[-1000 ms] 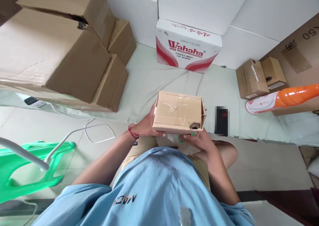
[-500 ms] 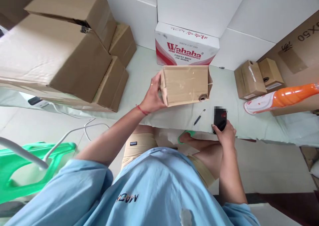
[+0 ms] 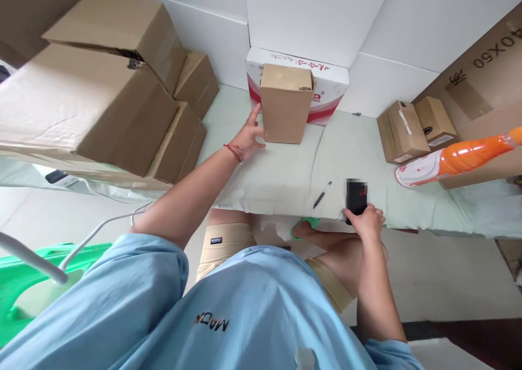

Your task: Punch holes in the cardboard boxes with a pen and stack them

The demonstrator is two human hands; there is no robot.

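Box (image 3: 284, 111) has gone from the left hand's raised grip to the counter (image 3: 277, 177), now upright in front of the white carton (image 3: 336, 81), hiding most of its red lettering. Torn hole shows at its top right corner. Left hand (image 3: 248, 140) is lower left of box, fingers partly open and spread, nothing gripped; index tip right at box's left edge, contact can't be told. Red string on that wrist.

Right hand (image 3: 367, 223) is at the near end of the phone (image 3: 356, 200), fingers closed around it, thumb on left edge, others on right edge. Phone lies flat by the counter's near edge, part of it blurred out. Pen (image 3: 322, 195) lies at a slant left of phone, just beside it, apart from box.

Stacked brown cartons (image 3: 122, 109) fill the left side. Two small cartons (image 3: 408, 130) sit at right, next to a large carton (image 3: 481, 109). Orange and white bottle (image 3: 452, 160) is in front of them. Green stool (image 3: 87, 253) is on the floor (image 3: 432, 277) at far left, beside a white cable (image 3: 98, 226).
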